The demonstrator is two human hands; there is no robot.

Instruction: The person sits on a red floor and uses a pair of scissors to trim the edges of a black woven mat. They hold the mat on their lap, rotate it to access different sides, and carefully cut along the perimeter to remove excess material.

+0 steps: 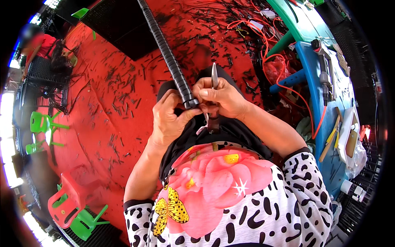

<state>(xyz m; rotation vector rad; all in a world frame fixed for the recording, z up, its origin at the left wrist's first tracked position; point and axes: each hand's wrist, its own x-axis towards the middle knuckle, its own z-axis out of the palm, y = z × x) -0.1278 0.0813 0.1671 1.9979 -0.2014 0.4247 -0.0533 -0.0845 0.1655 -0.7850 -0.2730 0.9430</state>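
We see the left hand (168, 119) closed in a full grip around the near end of a long black ribbed cable (166, 51). The thumb presses against the cable's cut end, and the fingers wrap the last ribs. The cable runs from this hand up and away to the top of the view, crossing above the red floor mat (111, 119).

We see the right hand (222, 99) just beside the left, closed in a tight grip on a slim grey metal blade tool (214, 76). The tool stands nearly upright, its tip pointing away from the body, and its lower part meets the cable end between the two hands. Both hands sit above the lap, in front of a flowered shirt (218, 181).

The mat is strewn with short black offcuts (123, 82). A black panel (119, 24) lies at the far edge of the mat. Orange wires (267, 49) trail across the floor to the right. A blue table (325, 119) at the right carries hand tools. Green and red plastic stools (68, 203) stand at the lower left, well apart from the hands.
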